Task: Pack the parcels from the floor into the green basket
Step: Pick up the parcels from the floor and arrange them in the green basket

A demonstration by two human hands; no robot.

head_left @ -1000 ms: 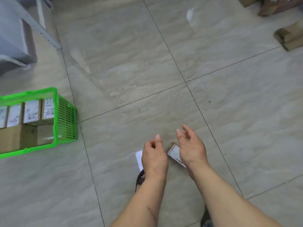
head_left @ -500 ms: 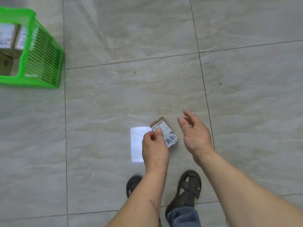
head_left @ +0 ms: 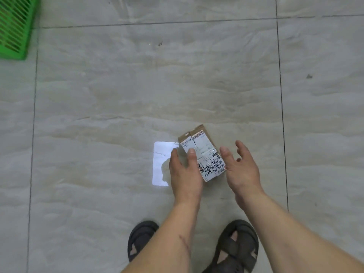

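Parcel (head_left: 201, 154), a small brown cardboard box with a white shipping label and barcode across its top face, sits between a person's two hands above a grey tiled floor (head_left: 118, 95). The left hand (head_left: 185, 172) has its thumb laid on the label and its fingers along the box's left side, out of view beneath it, so it appears to grip the parcel. The right hand (head_left: 241, 168) is spread with relaxed fingers just beside the box's right edge; whether it touches the cardboard cannot be told. Handwritten black marks run over the near end of the label.

A bright rectangular patch of reflected light (head_left: 160, 164) lies on the tile just left of the left hand, partly hidden by it. The green basket (head_left: 14, 30) shows only one latticed corner at the far left, well apart from the parcel; its inside is out of view. Two feet in dark sandals (head_left: 236, 247) stand at the near edge, one under each forearm. Dark grout lines cross the floor, and a few small specks mark the far tiles.
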